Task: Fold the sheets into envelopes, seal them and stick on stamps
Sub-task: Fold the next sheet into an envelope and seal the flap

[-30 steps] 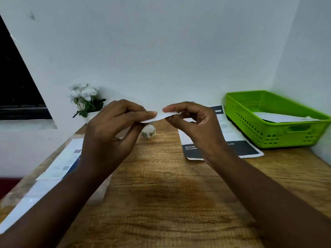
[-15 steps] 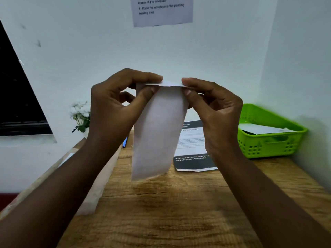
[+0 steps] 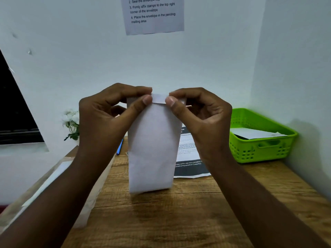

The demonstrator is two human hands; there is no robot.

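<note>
- Head view: the left hand [image 3: 105,119] and the right hand [image 3: 202,120] hold a white folded sheet [image 3: 154,145] upright in the air above the wooden bench [image 3: 179,217], at the centre of the frame.
- Each hand pinches the sheet's top edge between thumb and forefinger, the left at 11 o'clock of the sheet, the right at 1 o'clock; a narrow flap [image 3: 158,98] is bent over between the two thumbs.
- The sheet's lower end hangs free, clear of the bench top.
- Behind the sheet, toward 3 o'clock, a printed leaflet [image 3: 189,165] lies flat on the bench.
- A green basket [image 3: 259,149] sits at 3 o'clock by the wall, with white paper [image 3: 254,134] inside.
- At 9 o'clock stand white flowers [image 3: 71,122]; a blue pen [image 3: 119,147] lies just beside the left wrist.
- At 12 o'clock a notice [image 3: 154,15] is stuck on the wall.
</note>
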